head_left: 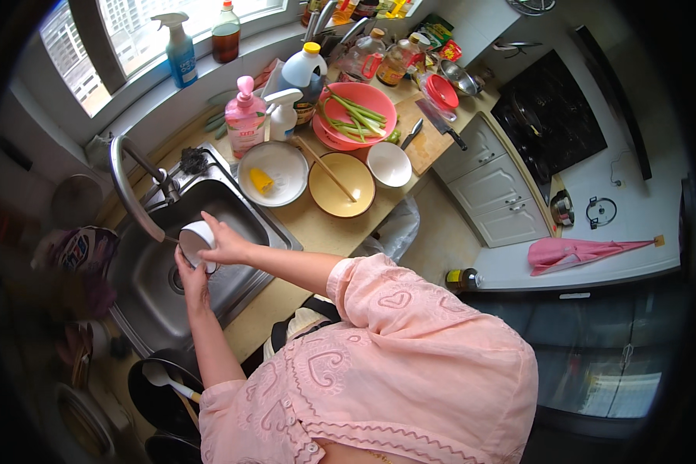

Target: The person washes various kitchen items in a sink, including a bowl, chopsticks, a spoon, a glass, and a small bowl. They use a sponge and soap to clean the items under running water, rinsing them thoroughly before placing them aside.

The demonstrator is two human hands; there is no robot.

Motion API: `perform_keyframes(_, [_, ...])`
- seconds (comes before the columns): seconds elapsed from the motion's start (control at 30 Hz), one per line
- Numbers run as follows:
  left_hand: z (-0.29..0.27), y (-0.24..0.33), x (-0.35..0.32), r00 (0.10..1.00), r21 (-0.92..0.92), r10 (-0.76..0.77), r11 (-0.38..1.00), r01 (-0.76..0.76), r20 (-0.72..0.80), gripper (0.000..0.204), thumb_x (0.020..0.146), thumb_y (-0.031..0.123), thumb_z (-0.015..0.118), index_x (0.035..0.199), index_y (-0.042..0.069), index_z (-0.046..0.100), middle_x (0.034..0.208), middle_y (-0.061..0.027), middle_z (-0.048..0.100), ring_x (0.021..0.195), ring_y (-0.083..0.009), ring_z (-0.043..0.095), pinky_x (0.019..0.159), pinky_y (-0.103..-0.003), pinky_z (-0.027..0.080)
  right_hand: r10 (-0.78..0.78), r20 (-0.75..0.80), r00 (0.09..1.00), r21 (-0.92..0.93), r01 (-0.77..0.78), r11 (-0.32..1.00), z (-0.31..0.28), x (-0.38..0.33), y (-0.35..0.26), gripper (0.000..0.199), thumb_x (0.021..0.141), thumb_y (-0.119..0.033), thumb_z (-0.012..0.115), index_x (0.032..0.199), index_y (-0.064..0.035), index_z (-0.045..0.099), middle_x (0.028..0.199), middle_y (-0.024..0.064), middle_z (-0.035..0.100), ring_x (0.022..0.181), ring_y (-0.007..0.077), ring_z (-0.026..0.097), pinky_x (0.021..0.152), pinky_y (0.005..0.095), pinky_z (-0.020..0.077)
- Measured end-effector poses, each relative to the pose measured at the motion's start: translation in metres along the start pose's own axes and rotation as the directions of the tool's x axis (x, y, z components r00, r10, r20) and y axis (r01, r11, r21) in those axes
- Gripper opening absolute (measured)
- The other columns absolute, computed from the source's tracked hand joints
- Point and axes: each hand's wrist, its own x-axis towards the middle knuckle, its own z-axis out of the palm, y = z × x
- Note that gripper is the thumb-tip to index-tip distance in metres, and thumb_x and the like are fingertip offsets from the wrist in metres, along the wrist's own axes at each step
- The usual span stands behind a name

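Over the steel sink (143, 298), a small white bowl (196, 238) is tilted on its side, close under the tip of the curved faucet (131, 205). My left hand (194, 277) grips it from below, fingers along the near rim. From the right, my right hand (226, 243) holds its side with the fingers wrapped over the edge. The inside of the bowl is partly hidden by my fingers. Whether water runs from the faucet I cannot make out for sure.
Beside the sink stand a white basin (286, 185) with a yellow piece, a cream bowl (329, 185) with a wooden stick, and a white bowl (390, 165). Behind are pump bottles and a pink basin (387, 104) of green stalks. A cleaver (441, 124) lies on a cutting board (421, 151).
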Motion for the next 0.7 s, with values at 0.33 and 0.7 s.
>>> perform_keyframes(0.33, [-0.016,0.013,0.028,0.978,0.766,0.208,0.63,-0.124,-0.013,0.03,0.079,0.03,0.056,0.071,0.001,0.054,0.063,-0.0178,0.052,0.055,-0.0247,0.05,0.054,-0.037,0.04,0.367,0.275,0.889,0.191,-0.424,0.885,-0.03,0.015,-0.029,0.06,0.072,-0.031,0.062,0.125,-0.0122,0.041,0.107,0.0141,0.054,0.085,0.0262,0.061,0.052,0.041,0.0567])
perform_keyframes(0.7, [-0.013,-0.008,0.028,0.943,0.659,0.196,0.751,0.033,-0.27,0.017,0.079,0.014,0.054,0.088,0.001,0.056,0.083,-0.0193,0.061,0.085,-0.034,0.06,0.068,-0.041,0.047,0.313,0.249,0.917,0.144,-0.354,0.924,-0.014,0.004,-0.049,0.097,0.068,-0.046,0.067,0.135,-0.0014,0.014,0.124,0.0258,0.038,0.102,0.0325,0.053,0.068,0.0374,0.054])
